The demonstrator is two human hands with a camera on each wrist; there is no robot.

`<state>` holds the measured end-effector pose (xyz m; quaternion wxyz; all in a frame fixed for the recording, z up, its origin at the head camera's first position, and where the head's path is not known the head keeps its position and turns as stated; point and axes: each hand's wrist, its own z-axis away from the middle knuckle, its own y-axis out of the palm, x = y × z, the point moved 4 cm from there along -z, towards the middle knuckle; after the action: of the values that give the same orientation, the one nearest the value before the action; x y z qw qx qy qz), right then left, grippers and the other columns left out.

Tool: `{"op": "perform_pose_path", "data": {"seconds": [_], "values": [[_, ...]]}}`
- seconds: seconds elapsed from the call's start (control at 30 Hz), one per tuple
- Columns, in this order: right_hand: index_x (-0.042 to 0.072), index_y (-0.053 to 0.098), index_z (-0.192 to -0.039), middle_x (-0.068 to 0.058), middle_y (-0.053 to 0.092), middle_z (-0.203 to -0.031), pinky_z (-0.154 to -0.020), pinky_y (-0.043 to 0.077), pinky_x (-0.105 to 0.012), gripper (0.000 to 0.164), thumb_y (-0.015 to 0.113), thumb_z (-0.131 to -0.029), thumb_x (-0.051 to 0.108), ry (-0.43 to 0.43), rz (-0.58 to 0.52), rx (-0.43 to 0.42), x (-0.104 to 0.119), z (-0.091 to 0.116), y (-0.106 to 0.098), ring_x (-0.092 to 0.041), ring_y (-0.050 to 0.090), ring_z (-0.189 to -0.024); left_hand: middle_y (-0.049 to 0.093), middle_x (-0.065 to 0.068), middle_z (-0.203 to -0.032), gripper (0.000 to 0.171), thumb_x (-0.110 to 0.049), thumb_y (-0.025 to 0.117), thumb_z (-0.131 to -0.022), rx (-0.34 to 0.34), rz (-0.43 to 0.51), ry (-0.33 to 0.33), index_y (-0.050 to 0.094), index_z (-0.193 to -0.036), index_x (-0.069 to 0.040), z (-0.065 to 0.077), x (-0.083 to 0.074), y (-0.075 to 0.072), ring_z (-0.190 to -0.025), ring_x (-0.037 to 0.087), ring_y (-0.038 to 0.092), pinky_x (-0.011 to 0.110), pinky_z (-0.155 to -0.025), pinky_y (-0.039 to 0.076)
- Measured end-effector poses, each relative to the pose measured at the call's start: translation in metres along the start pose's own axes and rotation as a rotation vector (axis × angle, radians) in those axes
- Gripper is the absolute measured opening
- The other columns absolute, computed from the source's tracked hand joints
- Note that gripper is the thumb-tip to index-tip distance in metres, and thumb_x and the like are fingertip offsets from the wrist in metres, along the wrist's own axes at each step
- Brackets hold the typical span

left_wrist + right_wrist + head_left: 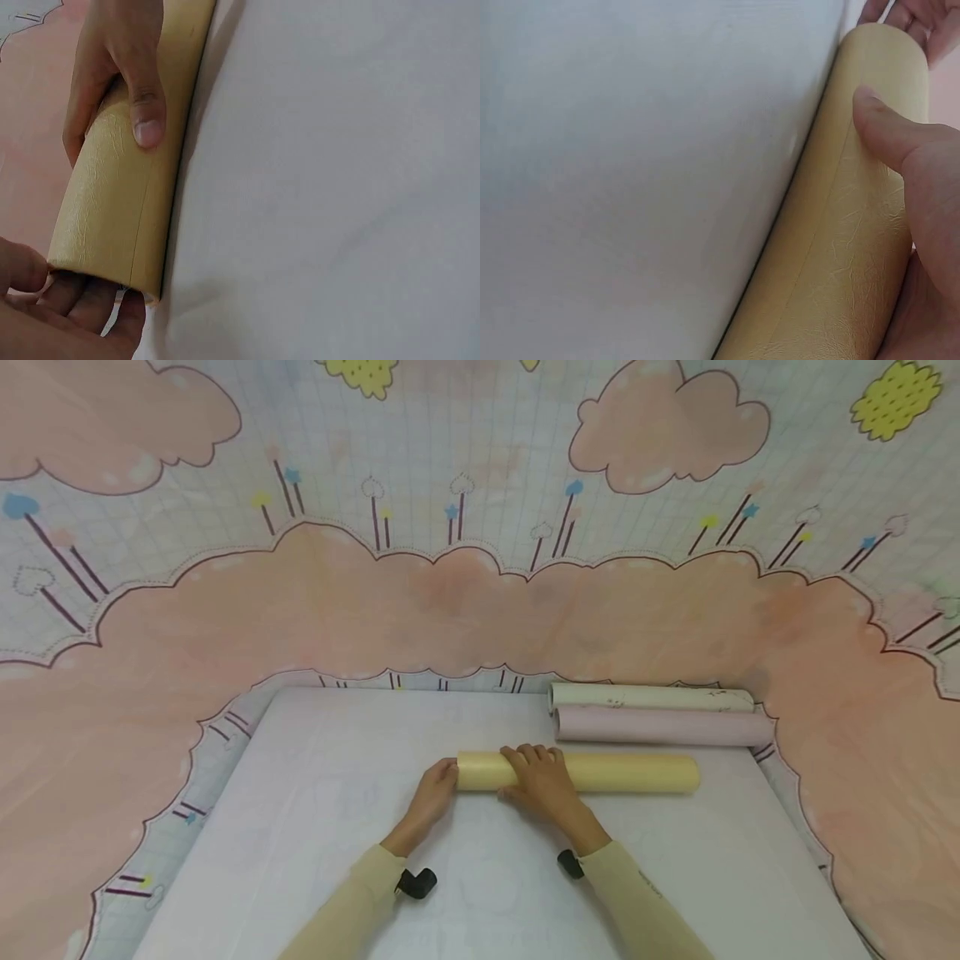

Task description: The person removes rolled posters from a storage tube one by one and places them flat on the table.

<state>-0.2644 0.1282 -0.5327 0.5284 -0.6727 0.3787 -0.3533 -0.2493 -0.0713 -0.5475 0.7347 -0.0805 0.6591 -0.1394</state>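
Note:
A yellow roll of wallpaper-like sheet (pixel 633 773) lies crosswise on the white tabletop (pixel 360 860). My right hand (pixel 546 783) grips it from above, left of its middle, with the thumb on the near side and the fingers over the far side. At the roll's left end, my left hand (pixel 433 795) holds the rim. In the left wrist view, some fingers of the left hand (pixel 82 311) reach into the hollow end. The right wrist view shows the right thumb (pixel 889 127) flat along the creased yellow surface.
Behind the yellow roll, a pinkish roll (pixel 663 727) and a cream patterned roll (pixel 652 697) lie side by side at the table's back right. A wall covering with clouds (pixel 667 427) surrounds the table at the back and sides.

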Motion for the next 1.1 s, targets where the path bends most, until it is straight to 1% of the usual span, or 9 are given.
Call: {"op": "perform_pose_path", "data": {"seconds": [0.13, 0.27, 0.43, 0.6, 0.77, 1.1], "values": [[0.02, 0.046, -0.142, -0.009, 0.06, -0.125, -0.101, 0.039, -0.056, 0.073, 0.07, -0.083, 0.055, 0.009, 0.01, 0.001, 0.0009, 0.0019, 0.0025, -0.033, 0.057, -0.116, 0.057, 0.023, -0.136, 0.04, -0.018, 0.037, -0.105, -0.012, 0.021, -0.034, 0.053, -0.133, 0.005, -0.0004, 0.0013, 0.0051, -0.136, 0.04, 0.044, 0.055, -0.114, 0.033], [0.022, 0.045, -0.142, -0.007, 0.06, -0.125, -0.101, 0.039, -0.055, 0.073, 0.069, -0.083, 0.058, 0.017, 0.024, 0.003, -0.0002, 0.0034, 0.0046, -0.031, 0.056, -0.117, 0.058, 0.024, -0.134, 0.04, -0.017, 0.039, -0.104, -0.017, 0.024, -0.035, 0.053, -0.133, 0.006, -0.0011, 0.0025, 0.0068, -0.132, 0.039, 0.049, 0.054, -0.111, 0.037], [0.023, 0.044, -0.143, -0.007, 0.059, -0.127, -0.103, 0.037, -0.055, 0.074, 0.069, -0.082, 0.057, 0.025, 0.015, 0.007, -0.0013, 0.0033, 0.0066, -0.031, 0.055, -0.118, 0.063, 0.023, -0.128, 0.038, -0.017, 0.042, -0.103, -0.028, 0.028, -0.028, 0.055, -0.131, 0.005, -0.0025, 0.0054, 0.0056, -0.122, 0.033, 0.057, 0.049, -0.104, 0.044], [0.022, 0.046, -0.142, -0.007, 0.06, -0.126, -0.102, 0.038, -0.054, 0.075, 0.07, -0.081, 0.058, 0.018, 0.017, -0.009, -0.0011, 0.0034, 0.0071, -0.031, 0.056, -0.117, 0.065, 0.021, -0.125, 0.036, -0.018, 0.043, -0.104, -0.022, 0.037, -0.027, 0.056, -0.129, 0.004, -0.0013, 0.0073, 0.0041, -0.118, 0.031, 0.059, 0.046, -0.101, 0.046], [0.022, 0.046, -0.142, -0.007, 0.06, -0.126, -0.101, 0.039, -0.054, 0.075, 0.07, -0.081, 0.058, 0.007, 0.024, -0.024, -0.0006, 0.0043, 0.0064, -0.031, 0.056, -0.117, 0.065, 0.022, -0.124, 0.036, -0.018, 0.044, -0.104, -0.01, 0.056, -0.022, 0.056, -0.129, 0.004, 0.0009, 0.0067, 0.003, -0.116, 0.031, 0.061, 0.045, -0.099, 0.047], [0.022, 0.045, -0.143, -0.008, 0.06, -0.127, -0.101, 0.039, -0.054, 0.076, 0.07, -0.081, 0.057, 0.0, 0.005, -0.036, -0.0016, 0.0064, 0.0067, -0.031, 0.056, -0.117, 0.068, 0.02, -0.12, 0.035, -0.021, 0.05, -0.101, -0.054, 0.05, -0.046, 0.06, -0.126, 0.002, 0.0007, 0.0076, 0.0013, -0.111, 0.027, 0.063, 0.043, -0.096, 0.048]]}}
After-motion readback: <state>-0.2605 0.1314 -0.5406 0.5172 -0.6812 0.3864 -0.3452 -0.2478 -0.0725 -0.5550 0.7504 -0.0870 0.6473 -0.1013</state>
